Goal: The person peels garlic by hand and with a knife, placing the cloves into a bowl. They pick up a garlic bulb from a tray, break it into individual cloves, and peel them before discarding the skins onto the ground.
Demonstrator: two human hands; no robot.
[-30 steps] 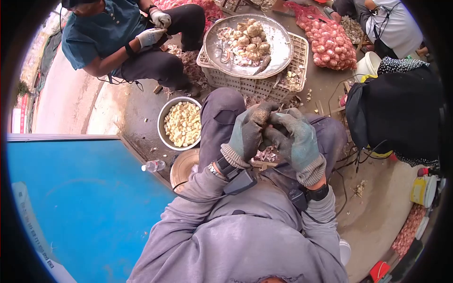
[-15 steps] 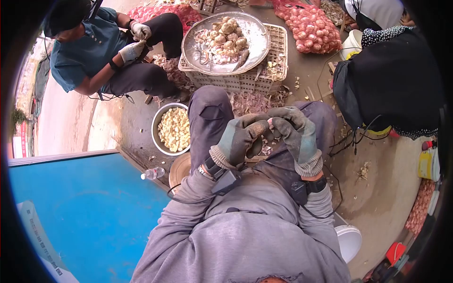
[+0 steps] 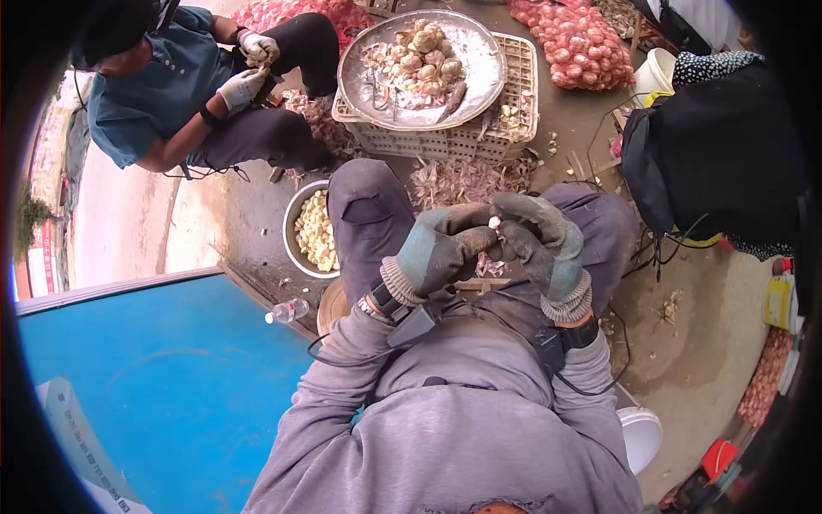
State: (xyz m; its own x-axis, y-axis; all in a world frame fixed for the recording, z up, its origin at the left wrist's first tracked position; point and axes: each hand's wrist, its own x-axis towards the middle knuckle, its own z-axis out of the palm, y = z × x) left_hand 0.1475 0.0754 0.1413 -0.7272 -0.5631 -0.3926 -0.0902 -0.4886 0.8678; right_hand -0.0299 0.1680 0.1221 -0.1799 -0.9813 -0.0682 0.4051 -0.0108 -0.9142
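My left hand (image 3: 441, 248) and my right hand (image 3: 544, 248), both in worn grey-green gloves, meet above my lap with fingers curled inward. Between their fingertips a pale garlic clove (image 3: 494, 222) shows, mostly hidden by the gloves. Both hands are closed around it. Papery garlic skins (image 3: 467, 182) lie on the ground between my knees. Beyond them a round metal pan (image 3: 481, 73) with garlic bulbs (image 3: 425, 53) and loose cloves rests on an upturned plastic crate (image 3: 411, 144). A metal bowl (image 3: 288, 230) of peeled cloves (image 3: 316, 233) stands left of my knee.
A co-worker (image 3: 163, 94) in white gloves sits at the upper left, hands together. Red net bags of garlic (image 3: 575, 47) lie at the back. A blue panel (image 3: 171, 360) fills the lower left, near a plastic bottle (image 3: 288, 311). A black cloth-covered form (image 3: 719, 146) stands right.
The view has shifted slightly. My hands have turned a little, and the pale clove between the fingertips shows more plainly. My knees have spread slightly, the left one covering more of the bowl.
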